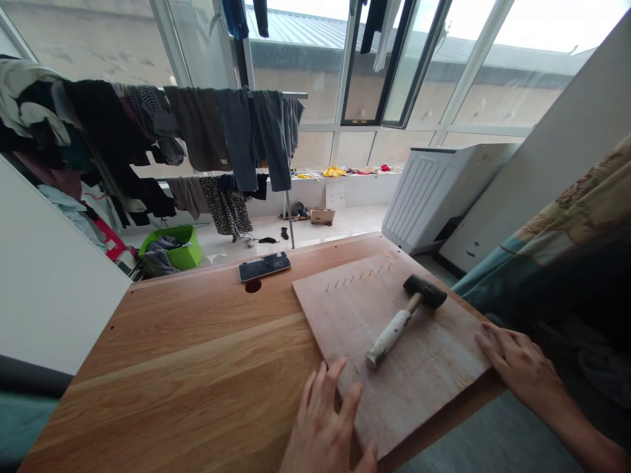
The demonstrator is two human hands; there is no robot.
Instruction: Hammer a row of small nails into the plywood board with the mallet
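Note:
On the wooden table (207, 355) lies a flat, pale board (345, 315), with a row of several thin nails (362, 274) standing up near its far edge. A hammer (394, 335) with a black head and a worn white handle rests on the board, touched by neither hand. My left hand (325, 420) is at the board's near left edge, fingers spread and touching it. At the right corner, my right hand (522, 364) lies with its fingers stretched over the board's edge, holding nothing.
A phone (265, 266) lies at the table's far side beside a round hole (253, 286). Beyond stand a loaded clothes rack (236, 131), a green basket (192, 253) and a white appliance (419, 190). A curtain (557, 223) hangs close on the right.

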